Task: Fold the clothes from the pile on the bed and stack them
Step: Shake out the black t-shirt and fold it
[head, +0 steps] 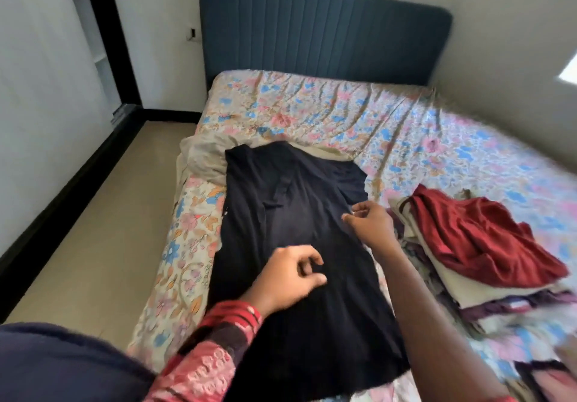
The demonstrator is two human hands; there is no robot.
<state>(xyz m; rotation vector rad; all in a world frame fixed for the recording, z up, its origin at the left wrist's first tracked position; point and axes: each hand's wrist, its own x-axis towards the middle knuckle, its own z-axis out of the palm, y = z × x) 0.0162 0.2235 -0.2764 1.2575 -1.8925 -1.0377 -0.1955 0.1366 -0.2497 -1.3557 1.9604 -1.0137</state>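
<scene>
The left hand (292, 272) is seen low in the middle of the frame, with its fingers loosely curled over the dark shirt (299, 264); whether any cloth is pinched cannot be told. The right hand (370, 223) is seen a little higher and to the right, at the shirt's right edge, with its fingers bent too, and its hold on the cloth cannot be told either. A red patterned sleeve (215, 351) is worn on the left arm. The dark shirt is spread flat and long down the middle of the bed (343, 111), which is covered by a flowered sheet. A pale crumpled cloth (206, 155) is tucked under the shirt's top left corner. At the right of the frame, just beside the right arm, a pile of clothes (487, 280) is stacked, with a red garment (474, 239) lying loose on top. A blue padded headboard (324, 24) is seen at the top of the frame. A tan floor (93, 230) is seen at the left, beside the bed.
</scene>
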